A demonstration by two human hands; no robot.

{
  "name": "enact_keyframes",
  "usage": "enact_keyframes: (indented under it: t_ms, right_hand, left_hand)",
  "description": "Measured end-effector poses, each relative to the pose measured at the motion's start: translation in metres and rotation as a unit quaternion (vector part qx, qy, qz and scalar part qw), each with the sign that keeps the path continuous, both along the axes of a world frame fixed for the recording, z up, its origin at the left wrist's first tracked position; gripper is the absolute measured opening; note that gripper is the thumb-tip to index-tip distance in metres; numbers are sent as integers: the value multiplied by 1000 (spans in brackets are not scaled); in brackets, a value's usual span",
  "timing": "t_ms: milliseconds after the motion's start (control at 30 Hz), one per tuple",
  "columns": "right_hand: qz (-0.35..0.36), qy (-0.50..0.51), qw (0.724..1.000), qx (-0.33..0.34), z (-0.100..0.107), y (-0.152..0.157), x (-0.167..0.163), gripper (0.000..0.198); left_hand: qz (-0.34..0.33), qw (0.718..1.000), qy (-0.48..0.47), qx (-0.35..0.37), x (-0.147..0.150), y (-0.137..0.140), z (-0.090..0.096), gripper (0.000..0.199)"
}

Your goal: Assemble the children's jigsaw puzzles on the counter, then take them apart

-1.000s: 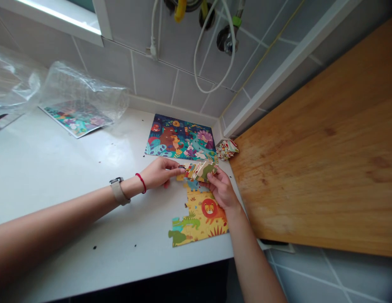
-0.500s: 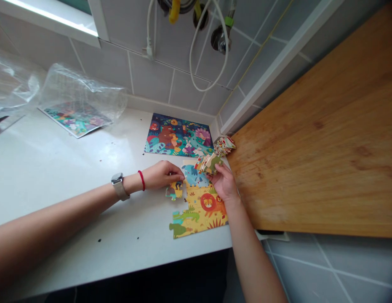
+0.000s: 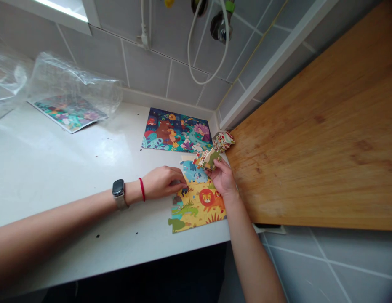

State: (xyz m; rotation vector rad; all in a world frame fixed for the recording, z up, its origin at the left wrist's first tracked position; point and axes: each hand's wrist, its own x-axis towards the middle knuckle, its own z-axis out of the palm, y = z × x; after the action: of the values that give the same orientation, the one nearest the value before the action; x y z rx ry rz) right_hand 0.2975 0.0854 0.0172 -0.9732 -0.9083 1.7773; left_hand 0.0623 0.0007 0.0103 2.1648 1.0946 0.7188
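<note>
A partly joined jigsaw puzzle (image 3: 200, 210) with a lion, a crocodile and blue elephants lies near the counter's front right corner. At its left edge my left hand (image 3: 166, 182) is closed, fingertips down on a jigsaw piece (image 3: 180, 196) that sits against the joined part. My fingers hide some of that piece. Above the puzzle's right side, my right hand (image 3: 223, 179) grips a stack of loose jigsaw pieces (image 3: 209, 160), its thumb on top. This stack covers part of the elephants.
Behind lies a dark forest-animal picture (image 3: 177, 131), beside a heap of pieces (image 3: 224, 141) in the corner. A wooden board (image 3: 318, 139) rises along the right. Clear plastic bags (image 3: 76, 82) and a picture sheet (image 3: 69, 112) occupy the back left of the white counter (image 3: 72, 168).
My left hand has moved slightly right and down, bringing the jigsaw piece from beside the puzzle into the gap at its left edge. My right hand still holds the stack.
</note>
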Motion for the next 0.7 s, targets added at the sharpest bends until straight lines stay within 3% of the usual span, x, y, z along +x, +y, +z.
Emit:
enact_keyframes:
  t_ms: [267, 400, 533, 700]
  right_hand:
    - [5, -6, 1000, 5, -1, 1, 1, 24]
    - [4, -6, 1000, 1, -1, 0, 1, 23]
    - [5, -10, 1000, 5, -1, 0, 1, 22]
    - [1, -6, 1000, -1, -1, 0, 0, 24]
  left_hand:
    - [-2, 999, 17, 38, -9, -20, -12, 24]
    - [-9, 995, 25, 94, -9, -26, -14, 28]
    - [-72, 984, 10, 165, -9, -30, -8, 27]
    - [-145, 972, 15, 184, -11, -36, -5, 27]
